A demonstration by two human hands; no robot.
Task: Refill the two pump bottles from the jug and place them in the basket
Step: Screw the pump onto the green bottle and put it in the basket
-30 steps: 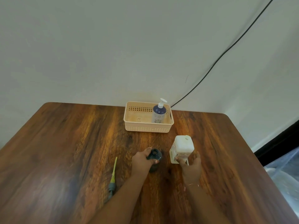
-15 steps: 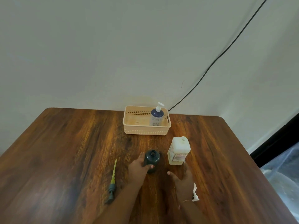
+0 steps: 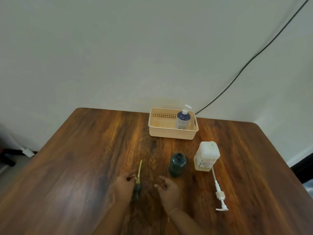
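A dark green bottle (image 3: 177,164) stands uncapped mid-table. Its green pump with a yellow tube (image 3: 138,179) lies flat to the left. My left hand (image 3: 125,184) rests beside that pump, fingertips at the base of the tube; whether they grip it is unclear. My right hand (image 3: 168,185) hovers empty with fingers apart, just in front of the dark bottle. The white jug (image 3: 207,156) stands right of the bottle, top open. A white pump (image 3: 219,192) lies in front of the jug. A blue pump bottle (image 3: 183,119) stands in the beige basket (image 3: 162,133).
The wooden table (image 3: 84,158) ends at a pale wall behind the basket. A black cable (image 3: 245,65) runs down the wall to the table's back edge. The table's right edge drops off near a dark floor strip.
My left hand left the dark bottle and went left to the green pump. My right hand laid the white pump on the table and came back toward the middle.
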